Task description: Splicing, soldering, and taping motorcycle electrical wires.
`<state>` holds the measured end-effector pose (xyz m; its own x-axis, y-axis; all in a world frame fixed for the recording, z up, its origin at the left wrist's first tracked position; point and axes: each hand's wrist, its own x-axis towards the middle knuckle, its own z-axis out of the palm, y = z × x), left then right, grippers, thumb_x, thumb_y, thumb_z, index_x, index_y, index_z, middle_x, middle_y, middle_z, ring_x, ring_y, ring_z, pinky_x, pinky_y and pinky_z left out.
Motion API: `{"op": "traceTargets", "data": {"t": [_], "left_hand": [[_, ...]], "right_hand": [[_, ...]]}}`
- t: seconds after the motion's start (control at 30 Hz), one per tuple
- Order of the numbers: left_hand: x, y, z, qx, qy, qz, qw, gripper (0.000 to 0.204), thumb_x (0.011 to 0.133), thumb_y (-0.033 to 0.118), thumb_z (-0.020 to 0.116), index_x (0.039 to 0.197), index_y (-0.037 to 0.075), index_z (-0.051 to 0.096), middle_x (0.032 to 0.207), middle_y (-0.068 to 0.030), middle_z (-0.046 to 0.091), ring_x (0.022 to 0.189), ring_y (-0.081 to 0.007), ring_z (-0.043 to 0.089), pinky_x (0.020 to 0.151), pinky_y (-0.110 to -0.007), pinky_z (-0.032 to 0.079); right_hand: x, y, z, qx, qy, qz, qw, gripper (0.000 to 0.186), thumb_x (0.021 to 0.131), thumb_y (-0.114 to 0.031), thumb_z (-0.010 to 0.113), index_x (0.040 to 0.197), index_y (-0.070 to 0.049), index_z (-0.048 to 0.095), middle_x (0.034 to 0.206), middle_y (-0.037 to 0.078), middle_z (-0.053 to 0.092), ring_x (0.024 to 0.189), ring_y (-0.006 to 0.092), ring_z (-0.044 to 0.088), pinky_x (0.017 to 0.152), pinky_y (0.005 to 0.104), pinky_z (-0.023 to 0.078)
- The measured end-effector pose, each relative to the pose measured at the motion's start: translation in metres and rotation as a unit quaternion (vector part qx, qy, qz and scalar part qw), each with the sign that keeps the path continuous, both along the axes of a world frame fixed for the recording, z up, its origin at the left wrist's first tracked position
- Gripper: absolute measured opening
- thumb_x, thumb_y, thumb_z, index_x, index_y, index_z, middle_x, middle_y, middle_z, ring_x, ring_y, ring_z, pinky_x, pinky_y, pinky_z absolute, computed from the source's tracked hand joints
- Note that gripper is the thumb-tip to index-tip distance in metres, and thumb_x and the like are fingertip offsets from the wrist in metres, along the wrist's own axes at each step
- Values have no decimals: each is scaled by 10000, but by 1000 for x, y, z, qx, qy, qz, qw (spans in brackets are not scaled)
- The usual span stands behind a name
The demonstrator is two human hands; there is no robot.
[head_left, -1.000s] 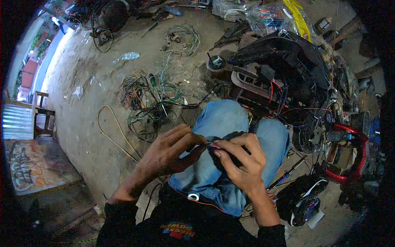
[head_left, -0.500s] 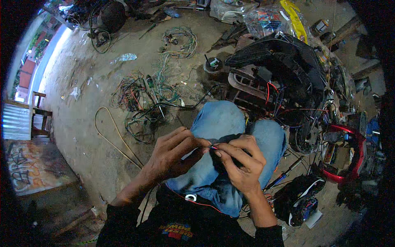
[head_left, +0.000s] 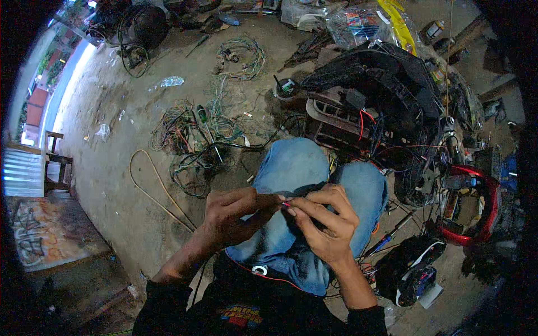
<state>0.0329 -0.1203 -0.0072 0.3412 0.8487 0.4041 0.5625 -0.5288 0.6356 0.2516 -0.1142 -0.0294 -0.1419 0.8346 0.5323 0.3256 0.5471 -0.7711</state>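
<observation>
My left hand point(head_left: 235, 215) and my right hand point(head_left: 328, 224) meet above my jeans-covered knees point(head_left: 294, 162), thumbs and forefingers pinched on a small pink wire end point(head_left: 286, 204). Its detail is hidden by my fingertips. A white roll of tape point(head_left: 259, 270) and a thin red wire lie in my lap. Beside my right knee on the floor is a blue-handled soldering iron point(head_left: 385, 241).
A tangle of wires point(head_left: 176, 129) with a green screwdriver point(head_left: 202, 113) lies ahead-left, near a looped beige cable point(head_left: 133, 168). Black vehicle panels point(head_left: 381, 78) and a red curved part point(head_left: 462, 241) are right. A dark shoe-like item point(head_left: 414, 269) lies lower right. A graffitied board point(head_left: 56, 229) is left.
The view has shifted slightly. My two hands sit a little lower in the picture, still pinched together on the small wire, with the left fingers bent slightly differently.
</observation>
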Motion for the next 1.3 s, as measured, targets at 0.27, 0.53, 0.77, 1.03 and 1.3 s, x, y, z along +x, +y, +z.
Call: {"op": "traceTargets", "data": {"t": [0.27, 0.53, 0.77, 1.03, 1.3], "left_hand": [[-4, -3, -5, -31, 5, 2, 999, 323, 849, 59, 838, 1148, 170, 790, 724, -33, 694, 560, -166, 655, 493, -310, 488], [-16, -8, -16, -1, 30, 63, 998, 205, 826, 14, 816, 1013, 90, 780, 847, -58, 751, 688, -186, 664, 647, -341, 534], [-45, -4, -39, -176, -66, 127, 974, 222, 860, 44, 747, 1077, 29, 702, 837, -34, 589, 744, -119, 510, 641, -241, 408], [-152, 21, -20, -238, 112, 31, 964, 227, 1026, 289, 656, 983, 76, 591, 765, -12, 506, 632, -101, 467, 548, -247, 384], [-266, 49, 129, -580, -123, 59, 803, 295, 1032, 389, 643, 1048, 94, 628, 765, -59, 609, 686, -175, 611, 627, -335, 514]], "right_hand": [[-2, 1, 2, -1, 9, 5, 1000, 221, 768, -36, 862, 979, -75, 812, 865, 41, 676, 758, 209, 610, 697, 360, 451], [-2, -2, -26, 28, 27, 4, 999, 281, 743, -76, 862, 1018, -79, 808, 958, 73, 707, 840, 256, 645, 727, 387, 494], [-14, -5, -37, 36, 104, -33, 993, 254, 831, -95, 800, 1084, -83, 771, 1040, 95, 673, 940, 278, 637, 806, 399, 503], [97, -80, -29, -105, 40, -342, 933, 228, 922, -79, 707, 1147, -53, 728, 1118, 120, 650, 1033, 267, 630, 892, 373, 503], [251, -129, -173, -197, -15, -635, 747, 202, 1000, -139, 668, 1170, -51, 735, 1027, 109, 656, 916, 222, 622, 802, 349, 497]]}}
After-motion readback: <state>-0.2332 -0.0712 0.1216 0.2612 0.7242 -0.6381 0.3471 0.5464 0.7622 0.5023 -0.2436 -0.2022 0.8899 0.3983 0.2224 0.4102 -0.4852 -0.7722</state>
